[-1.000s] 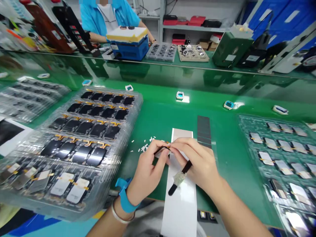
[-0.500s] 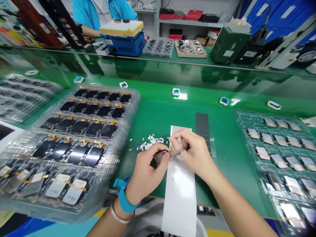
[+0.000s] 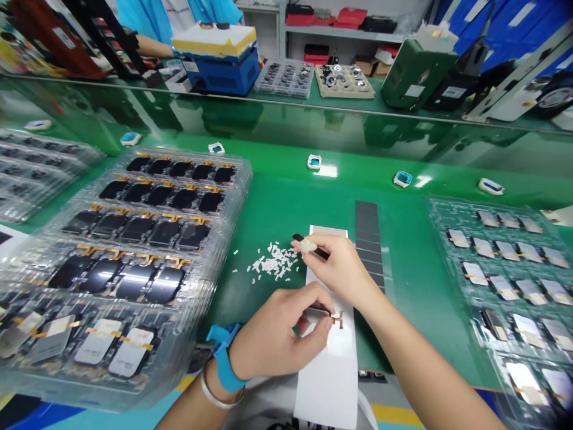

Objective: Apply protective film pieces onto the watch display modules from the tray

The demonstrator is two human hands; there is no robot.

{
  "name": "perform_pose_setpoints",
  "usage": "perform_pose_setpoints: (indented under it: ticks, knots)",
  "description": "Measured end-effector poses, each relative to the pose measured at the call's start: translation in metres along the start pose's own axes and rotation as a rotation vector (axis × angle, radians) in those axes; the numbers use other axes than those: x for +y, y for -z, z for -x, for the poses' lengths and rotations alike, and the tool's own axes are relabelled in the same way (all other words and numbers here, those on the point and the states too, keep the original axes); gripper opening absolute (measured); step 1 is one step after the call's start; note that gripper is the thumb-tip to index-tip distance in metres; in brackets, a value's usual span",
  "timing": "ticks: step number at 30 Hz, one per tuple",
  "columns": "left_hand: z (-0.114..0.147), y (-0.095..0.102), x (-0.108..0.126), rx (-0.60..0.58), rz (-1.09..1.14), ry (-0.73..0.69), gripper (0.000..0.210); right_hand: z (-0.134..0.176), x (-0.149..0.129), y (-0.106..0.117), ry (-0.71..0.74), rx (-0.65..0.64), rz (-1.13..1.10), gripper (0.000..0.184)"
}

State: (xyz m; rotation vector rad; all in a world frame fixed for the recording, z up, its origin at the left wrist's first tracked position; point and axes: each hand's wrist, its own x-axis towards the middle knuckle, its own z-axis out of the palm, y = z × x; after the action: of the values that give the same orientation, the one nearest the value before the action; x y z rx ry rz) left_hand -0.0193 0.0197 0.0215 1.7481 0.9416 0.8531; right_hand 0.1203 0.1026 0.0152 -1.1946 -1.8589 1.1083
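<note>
My left hand (image 3: 286,334) pinches a small display module (image 3: 317,312) by its edges, low over a white strip of backing paper (image 3: 326,370). From the module's right side sticks out an orange flex cable (image 3: 339,320); my fingers cover much of the module. Farther up the strip, my right hand (image 3: 333,260) is closed on a slim black tool with a pale wrapped part (image 3: 307,245); its exact kind is unclear. Left of that hand, many small white paper bits (image 3: 274,263) lie scattered on the green table (image 3: 273,203).
A stack of clear trays (image 3: 179,310) with display modules stands at left, another clear tray (image 3: 461,280) at right. A dark segmented strip (image 3: 367,239) lies beside the white paper. Small white frames (image 3: 314,162) line the back. Behind the ledge stands a person in blue (image 3: 152,21).
My left hand has moved right and toward me with the display module. My right hand has drawn up and away from it, slightly left, still holding the tool. The view has shifted slightly.
</note>
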Motion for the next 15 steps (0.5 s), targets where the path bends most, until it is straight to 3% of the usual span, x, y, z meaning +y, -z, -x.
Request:
perform_pose_setpoints:
  ticks: [3,8,10,15]
  knots:
    - [0.002,-0.001,-0.005,0.121,0.129,0.019,0.005,0.002,-0.002,0.004,-0.038,-0.001,-0.114,0.007]
    - [0.001,-0.002,-0.012,0.426,0.373,0.097,0.004,0.011,-0.008,0.012,-0.114,-0.156,-0.316,0.024]
    - [0.001,-0.002,-0.013,0.468,0.366,0.12,0.006,0.014,-0.01,0.013,-0.132,-0.19,-0.398,0.028]
    - [0.001,-0.003,-0.012,0.439,0.365,0.158,0.009,0.018,-0.011,0.01,-0.257,-0.278,-0.697,0.023]
